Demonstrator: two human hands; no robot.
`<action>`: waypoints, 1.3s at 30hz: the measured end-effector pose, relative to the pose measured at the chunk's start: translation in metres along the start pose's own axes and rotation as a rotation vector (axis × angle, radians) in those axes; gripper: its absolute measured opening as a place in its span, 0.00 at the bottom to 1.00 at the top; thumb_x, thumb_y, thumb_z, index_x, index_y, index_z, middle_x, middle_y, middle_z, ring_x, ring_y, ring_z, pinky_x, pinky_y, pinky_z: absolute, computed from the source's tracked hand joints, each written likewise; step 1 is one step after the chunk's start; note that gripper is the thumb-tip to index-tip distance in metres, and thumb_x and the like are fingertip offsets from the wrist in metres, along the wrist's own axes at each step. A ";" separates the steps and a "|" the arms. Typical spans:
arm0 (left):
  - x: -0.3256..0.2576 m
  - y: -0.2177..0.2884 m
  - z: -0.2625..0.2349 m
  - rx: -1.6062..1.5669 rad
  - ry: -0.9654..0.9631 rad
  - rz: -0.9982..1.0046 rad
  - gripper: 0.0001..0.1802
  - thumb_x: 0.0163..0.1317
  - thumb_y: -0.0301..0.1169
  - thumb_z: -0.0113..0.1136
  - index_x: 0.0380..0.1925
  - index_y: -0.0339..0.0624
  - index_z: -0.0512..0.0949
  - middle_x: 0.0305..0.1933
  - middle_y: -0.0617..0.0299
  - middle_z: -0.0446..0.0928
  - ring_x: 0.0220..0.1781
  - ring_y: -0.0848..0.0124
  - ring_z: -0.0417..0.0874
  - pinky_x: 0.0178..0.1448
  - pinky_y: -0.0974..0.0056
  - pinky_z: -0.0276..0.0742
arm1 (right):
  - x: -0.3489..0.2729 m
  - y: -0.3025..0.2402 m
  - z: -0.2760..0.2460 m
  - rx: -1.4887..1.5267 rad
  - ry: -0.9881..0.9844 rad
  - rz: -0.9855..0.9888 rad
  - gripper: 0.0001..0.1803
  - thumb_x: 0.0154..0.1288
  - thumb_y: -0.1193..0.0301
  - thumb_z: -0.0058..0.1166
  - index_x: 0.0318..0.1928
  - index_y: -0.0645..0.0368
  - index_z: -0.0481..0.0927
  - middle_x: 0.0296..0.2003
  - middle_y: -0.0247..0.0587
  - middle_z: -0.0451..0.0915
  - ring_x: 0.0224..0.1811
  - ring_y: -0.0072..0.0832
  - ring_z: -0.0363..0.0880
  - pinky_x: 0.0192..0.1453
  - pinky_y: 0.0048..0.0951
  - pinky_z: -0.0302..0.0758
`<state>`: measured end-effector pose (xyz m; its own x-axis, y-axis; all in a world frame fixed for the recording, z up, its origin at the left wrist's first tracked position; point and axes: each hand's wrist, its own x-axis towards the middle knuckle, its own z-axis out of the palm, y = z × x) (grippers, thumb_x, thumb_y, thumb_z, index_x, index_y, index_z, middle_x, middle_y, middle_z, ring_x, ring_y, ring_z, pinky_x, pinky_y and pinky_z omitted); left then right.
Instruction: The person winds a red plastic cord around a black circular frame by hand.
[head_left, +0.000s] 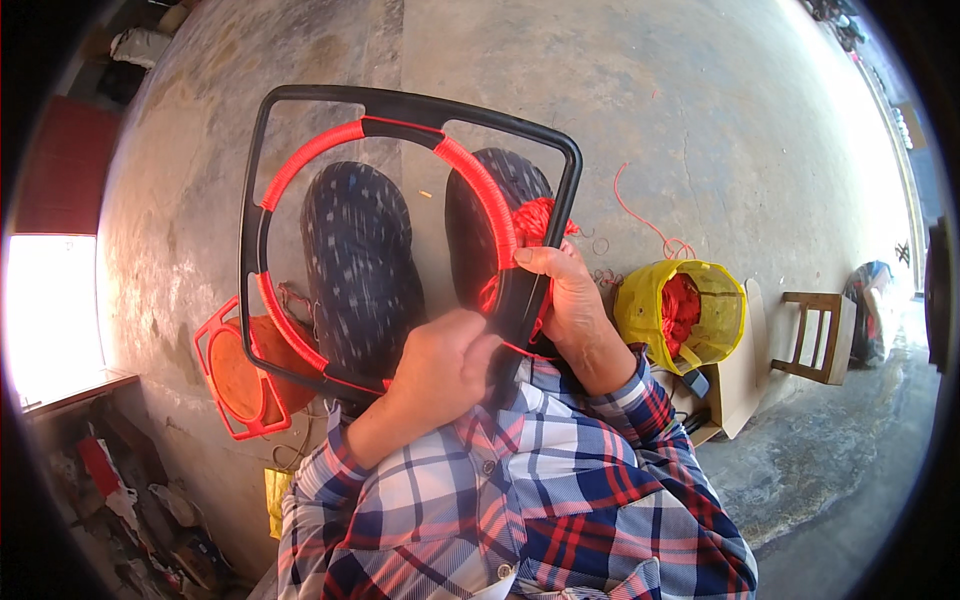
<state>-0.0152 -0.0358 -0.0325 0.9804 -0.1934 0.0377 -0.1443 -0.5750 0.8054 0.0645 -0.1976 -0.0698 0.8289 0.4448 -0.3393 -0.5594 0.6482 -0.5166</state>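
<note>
A black frame (510, 122) with rounded corners and a round inner ring lies over my lap. Red cord (478, 185) is wound tightly around several stretches of that ring, with bare black gaps between them. My right hand (570, 290) grips the frame's right side, its thumb on the end of the upper right winding. My left hand (440, 368), slightly blurred, is closed at the lower part of the ring. A taut strand of red cord (520, 350) runs from its fingers to the right. Behind the frame's right side shows a loose red cord bundle (532, 216).
A yellow bucket (735, 310) holding red cord stands at the right, with a cardboard box (740, 370) and a small wooden stool (825, 340) near it. At the left, an orange-red frame (247, 428) leans by a round orange object (240, 365). Loose red cord (640, 212) trails over the floor.
</note>
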 end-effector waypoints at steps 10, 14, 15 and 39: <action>0.000 0.002 0.001 -0.024 -0.010 0.002 0.08 0.57 0.23 0.61 0.26 0.32 0.71 0.24 0.49 0.70 0.24 0.53 0.72 0.29 0.59 0.68 | -0.008 0.001 -0.002 -0.053 -0.070 -0.034 0.13 0.55 0.76 0.55 0.42 0.65 0.79 0.34 0.41 0.82 0.32 0.26 0.82 0.40 0.29 0.80; 0.001 0.004 -0.001 -0.004 -0.006 0.000 0.08 0.57 0.22 0.60 0.27 0.31 0.71 0.24 0.49 0.69 0.24 0.52 0.72 0.29 0.59 0.68 | -0.008 0.002 0.002 -0.055 -0.015 -0.030 0.12 0.55 0.76 0.54 0.41 0.67 0.80 0.33 0.44 0.83 0.31 0.27 0.82 0.39 0.28 0.80; 0.001 0.004 -0.001 0.005 -0.005 -0.002 0.07 0.57 0.22 0.60 0.27 0.31 0.71 0.24 0.49 0.69 0.24 0.52 0.73 0.29 0.59 0.67 | -0.008 0.002 0.003 -0.053 0.009 -0.022 0.11 0.55 0.76 0.54 0.40 0.68 0.80 0.33 0.45 0.83 0.31 0.27 0.83 0.38 0.28 0.80; -0.011 -0.033 -0.013 -0.251 -0.019 -0.343 0.12 0.66 0.26 0.54 0.22 0.37 0.70 0.21 0.61 0.74 0.18 0.75 0.73 0.24 0.70 0.67 | 0.000 -0.005 -0.025 0.006 0.062 -0.117 0.14 0.65 0.67 0.52 0.45 0.64 0.76 0.36 0.46 0.82 0.37 0.33 0.82 0.44 0.35 0.79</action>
<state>-0.0195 -0.0040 -0.0521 0.9629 -0.0408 -0.2669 0.2294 -0.3973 0.8885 0.0673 -0.2165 -0.0866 0.8873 0.3272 -0.3250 -0.4588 0.6974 -0.5506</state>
